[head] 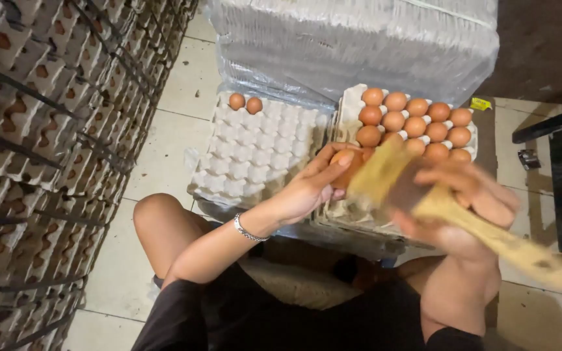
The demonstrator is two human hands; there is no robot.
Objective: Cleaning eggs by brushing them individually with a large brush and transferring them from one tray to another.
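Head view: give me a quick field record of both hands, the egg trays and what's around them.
left hand: holds a brown egg
right hand: grips a wooden brush, motion-blurred
left tray: white, two eggs at its far edge
right tray: far part filled with brown eggs, near part hidden by the hands
behind: wrapped stack of trays
left side: wire racks of egg trays

An egg storeroom: caged tray stacks [40, 149], wrapped cartons [359, 39], tiled floor [164, 162]
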